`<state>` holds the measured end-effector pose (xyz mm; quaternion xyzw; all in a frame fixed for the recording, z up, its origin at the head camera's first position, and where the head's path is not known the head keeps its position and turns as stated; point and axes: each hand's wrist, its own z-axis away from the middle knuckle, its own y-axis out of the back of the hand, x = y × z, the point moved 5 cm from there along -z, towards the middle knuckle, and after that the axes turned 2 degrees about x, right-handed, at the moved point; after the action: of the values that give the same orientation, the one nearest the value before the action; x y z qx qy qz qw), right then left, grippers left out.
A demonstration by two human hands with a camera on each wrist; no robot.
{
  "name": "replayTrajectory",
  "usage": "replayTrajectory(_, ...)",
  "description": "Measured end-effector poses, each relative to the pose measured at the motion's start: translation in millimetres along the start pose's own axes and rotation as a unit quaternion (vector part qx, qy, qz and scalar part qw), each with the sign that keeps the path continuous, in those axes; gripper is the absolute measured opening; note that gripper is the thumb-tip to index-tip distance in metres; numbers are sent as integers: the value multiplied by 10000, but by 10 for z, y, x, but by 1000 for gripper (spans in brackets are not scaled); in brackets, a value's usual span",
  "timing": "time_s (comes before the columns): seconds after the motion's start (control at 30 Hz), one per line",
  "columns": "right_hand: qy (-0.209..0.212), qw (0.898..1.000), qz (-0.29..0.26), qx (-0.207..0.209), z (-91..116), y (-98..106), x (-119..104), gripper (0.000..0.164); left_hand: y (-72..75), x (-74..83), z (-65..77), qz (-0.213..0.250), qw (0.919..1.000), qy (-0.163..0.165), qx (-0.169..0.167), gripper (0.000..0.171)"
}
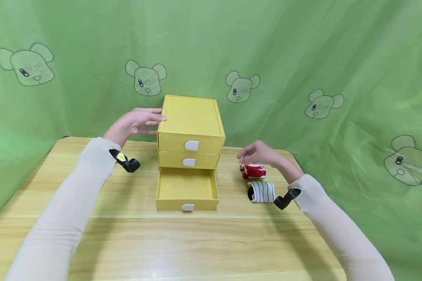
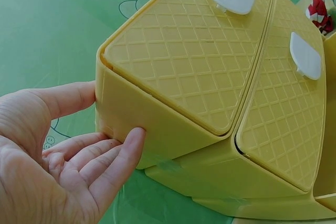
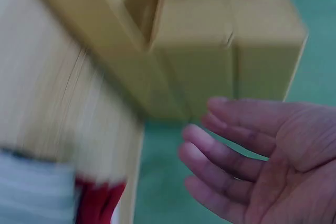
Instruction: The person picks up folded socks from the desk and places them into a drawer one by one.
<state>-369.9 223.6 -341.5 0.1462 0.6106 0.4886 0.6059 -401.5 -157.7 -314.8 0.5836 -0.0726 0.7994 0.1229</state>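
Note:
A yellow three-drawer box (image 1: 193,117) with white tabs stands toward the back of the table. Its bottom drawer (image 1: 186,204) is pulled out and shows a bare floor; the upper two are closed. My left hand (image 1: 140,120) rests against the box's left side, fingers extended along the wall and thumb at the top edge. My right hand (image 1: 258,153) hovers right of the box with loosely bent fingers and nothing in them. Just below it lies a red and white rolled cloth bundle (image 1: 253,171). Nearer me is a white rolled bundle with dark stripes (image 1: 261,192).
The light wooden table (image 1: 126,242) stretches in front of the box. Behind it hangs a green curtain (image 1: 197,47) printed with bear heads, close to the table's back edge. Both wrists carry small black cameras.

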Motion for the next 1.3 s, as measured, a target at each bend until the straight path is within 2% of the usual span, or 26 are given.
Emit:
replayTrajectory(0.1, -244, 9988, 151, 390, -63, 93, 252, 29, 4, -4, 9, -46, 10000, -7, -32, 75)
replayTrajectory(0.23, -372, 9960, 490, 648, -137, 115, 589, 32, 5, -7, 28, -73, 10000, -30, -54, 75)
replayTrajectory(0.37, -552, 9941, 693, 625, -204, 49, 884, 42, 3, -11, 35, -54, 10000, -31, -75, 76)
replayTrajectory(0.5, -657, 9938, 732, 517, -241, -36, 1050, 51, -7, -20, 26, -4, 9999, -13, -109, 76)
replayTrajectory(0.83, -697, 9938, 862, 117, -250, -152, 1125, 60, 4, -11, 17, -1, 10000, -10, -62, 76)
replayTrajectory(1.03, -652, 9945, 817, 110, -256, -177, 1130, 59, 18, -12, 16, -2, 10000, -23, -55, 76)
replayTrajectory(1.13, -638, 9951, 739, 130, -254, -179, 1123, 53, 22, -17, 12, 2, 10000, -16, -51, 76)
replayTrajectory(1.3, -500, 9966, 631, 177, -240, -188, 1076, 34, 19, -20, 12, 2, 10000, -24, -50, 76)
